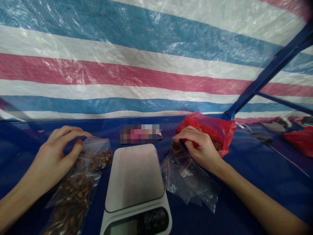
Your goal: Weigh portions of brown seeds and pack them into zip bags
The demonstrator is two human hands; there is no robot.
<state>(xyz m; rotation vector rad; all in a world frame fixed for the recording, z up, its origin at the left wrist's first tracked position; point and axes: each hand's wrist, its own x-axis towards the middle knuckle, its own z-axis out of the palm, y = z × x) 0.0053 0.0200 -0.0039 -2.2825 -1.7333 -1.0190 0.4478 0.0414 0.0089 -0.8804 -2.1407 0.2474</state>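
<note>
My left hand (pixel 57 155) rests with curled fingers at the top of a clear zip bag (pixel 78 186) filled with brown nut pieces, and it holds nothing. My right hand (pixel 200 150) presses its curled fingers against a red plastic bag (pixel 215 129) with brown pieces inside. A small brown cup (pixel 176 147) with dark contents stands just left of those fingers. Below that hand lie several flat clear zip bags (pixel 188 179). A white digital kitchen scale (pixel 134 182) sits between my hands with nothing on its platform.
A blurred flat object (pixel 140 133) lies behind the scale on the blue table cover (pixel 244 176). A striped tarp wall (pixel 122 71) and a blue metal frame bar (pixel 269 71) rise behind. Another red bag (pixel 299 142) and a white cable (pixel 286 156) lie at the right.
</note>
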